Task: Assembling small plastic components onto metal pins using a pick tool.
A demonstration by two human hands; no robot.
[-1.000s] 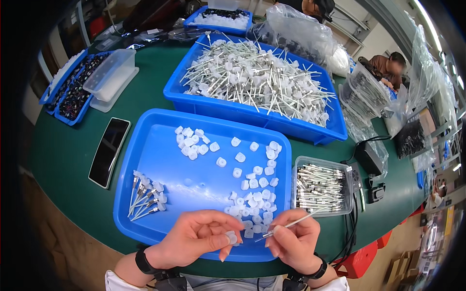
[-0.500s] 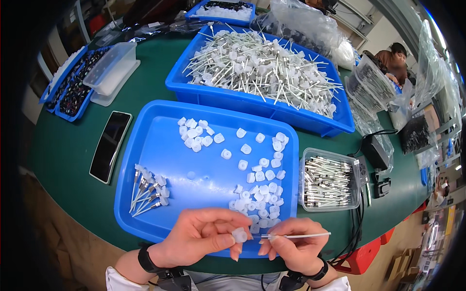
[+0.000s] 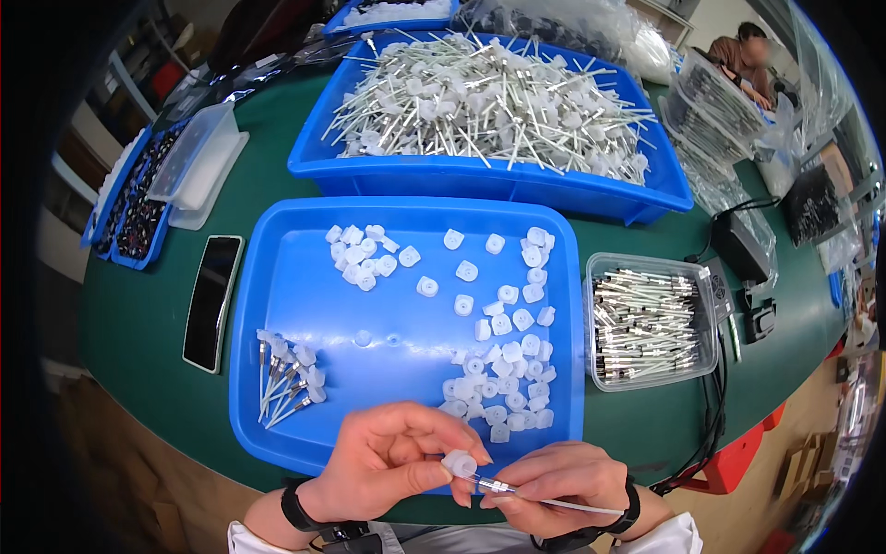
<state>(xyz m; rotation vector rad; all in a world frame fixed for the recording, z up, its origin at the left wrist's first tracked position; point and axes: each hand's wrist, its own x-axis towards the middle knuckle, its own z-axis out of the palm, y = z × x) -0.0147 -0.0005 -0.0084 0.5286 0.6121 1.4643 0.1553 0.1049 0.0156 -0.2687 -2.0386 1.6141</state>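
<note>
Moved: R hand (image 3: 568, 485) has tipped its thin white stick w/ silver metal end (image 3: 496, 486) to a slant, tip by the small white plastic cap (image 3: 459, 464).
L hand (image 3: 401, 457) pinches cap, R hand pinches stick, bottom mid of frame; can't tell if joined. Looks done: capped sticks (image 3: 293, 373) in flat blue plastic tray (image 3: 323, 305), lower left, + big pile (image 3: 489, 111) up top. Still to do: loose white caps (image 3: 504, 367), mid; bare sticks (image 3: 646, 323) in clear plastic box (image 3: 709, 305), mid right.

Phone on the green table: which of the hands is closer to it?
Left. The left hand is to the right of the phone and nearer the person; the right hand is farther off to the right.
</note>
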